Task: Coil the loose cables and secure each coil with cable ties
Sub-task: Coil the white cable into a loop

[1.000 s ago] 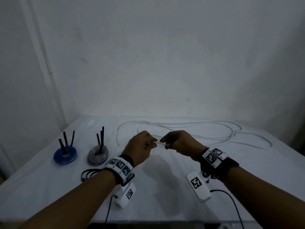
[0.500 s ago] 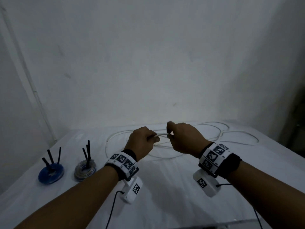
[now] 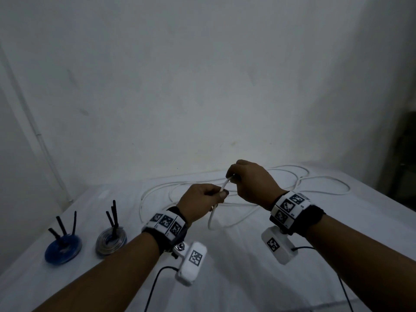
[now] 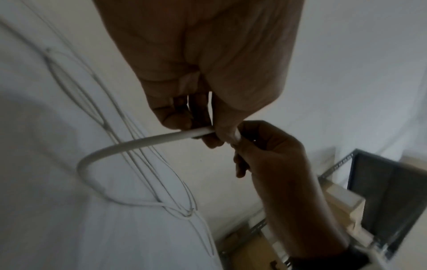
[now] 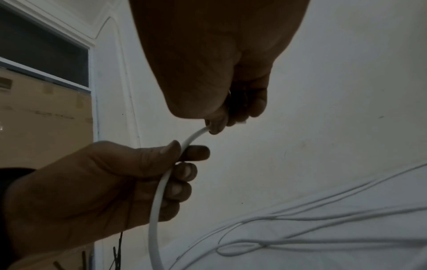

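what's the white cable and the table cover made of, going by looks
White cable: probably smooth plastic-jacketed wire, since it has a matte, even surface and holds a springy curve. Table cover: likely thin white cloth or sheet, since it shows soft wrinkles and no shine.

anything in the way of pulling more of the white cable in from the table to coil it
Nothing visible. Both the left hand and right hand already pinch the white cable; its loose loops lie on bare table, apart from the two tied coils.
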